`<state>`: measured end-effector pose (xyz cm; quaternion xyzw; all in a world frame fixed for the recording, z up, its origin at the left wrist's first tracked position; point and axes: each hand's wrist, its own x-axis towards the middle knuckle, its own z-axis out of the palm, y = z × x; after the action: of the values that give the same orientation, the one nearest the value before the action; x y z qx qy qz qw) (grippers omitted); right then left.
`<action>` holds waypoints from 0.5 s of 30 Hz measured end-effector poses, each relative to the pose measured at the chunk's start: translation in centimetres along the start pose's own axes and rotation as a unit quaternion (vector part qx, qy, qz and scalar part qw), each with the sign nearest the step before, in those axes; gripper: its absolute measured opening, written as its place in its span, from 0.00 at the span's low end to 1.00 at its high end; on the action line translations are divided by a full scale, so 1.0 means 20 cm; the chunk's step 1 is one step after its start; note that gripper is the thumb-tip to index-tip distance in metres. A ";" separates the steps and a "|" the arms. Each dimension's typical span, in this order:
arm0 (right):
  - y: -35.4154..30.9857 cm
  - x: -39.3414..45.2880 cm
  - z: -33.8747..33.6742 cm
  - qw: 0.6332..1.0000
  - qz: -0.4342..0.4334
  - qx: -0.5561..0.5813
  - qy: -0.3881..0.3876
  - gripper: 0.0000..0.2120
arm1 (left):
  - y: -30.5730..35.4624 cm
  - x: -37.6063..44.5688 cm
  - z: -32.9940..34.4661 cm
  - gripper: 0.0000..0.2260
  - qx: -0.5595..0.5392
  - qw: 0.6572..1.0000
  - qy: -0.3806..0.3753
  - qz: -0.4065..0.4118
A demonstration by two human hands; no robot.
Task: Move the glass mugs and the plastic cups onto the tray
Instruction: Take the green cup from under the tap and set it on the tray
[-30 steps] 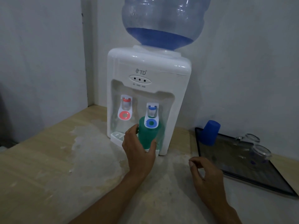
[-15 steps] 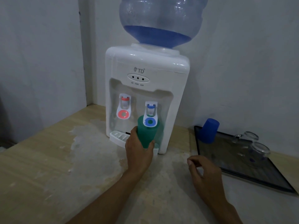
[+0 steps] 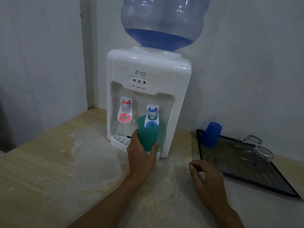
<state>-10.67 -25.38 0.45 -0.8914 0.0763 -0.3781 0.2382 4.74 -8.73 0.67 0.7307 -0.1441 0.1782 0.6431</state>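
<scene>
Under the blue tap [image 3: 152, 119] of the dispenser [image 3: 148, 102], the green cup [image 3: 147, 134] is clamped in the left hand [image 3: 141, 155] and has been lifted off the drip tray [image 3: 120, 140] since a second ago; pickup judged done, carry to tray [image 3: 246, 175] is next. Right hand [image 3: 206, 175] hovers loosely curled, empty. Blue cup [image 3: 211, 134] and two glass mugs [image 3: 256, 148] are already seated on the tray.

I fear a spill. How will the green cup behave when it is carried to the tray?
The green cup looks like thin plastic, so probably light and slightly squeezable. It is tall and narrows downward, so it may tip on the tray. Its contents are unclear; the left hand should stay level.
</scene>
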 end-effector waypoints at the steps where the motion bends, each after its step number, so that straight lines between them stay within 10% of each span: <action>1: 0.00 0.00 0.00 1.000 0.000 0.002 -0.001 0.09 | 0.01 -0.01 0.00 0.35 -0.005 1.000 0.004 0.008; 15: -0.01 0.00 0.00 1.000 -0.009 0.001 -0.007 0.07 | 0.12 -0.06 -0.05 0.27 -0.119 0.992 0.030 0.025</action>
<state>-10.74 -25.20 0.50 -0.8944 0.0663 -0.3737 0.2368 2.61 -8.04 2.41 0.6395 -0.1633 0.1977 0.7248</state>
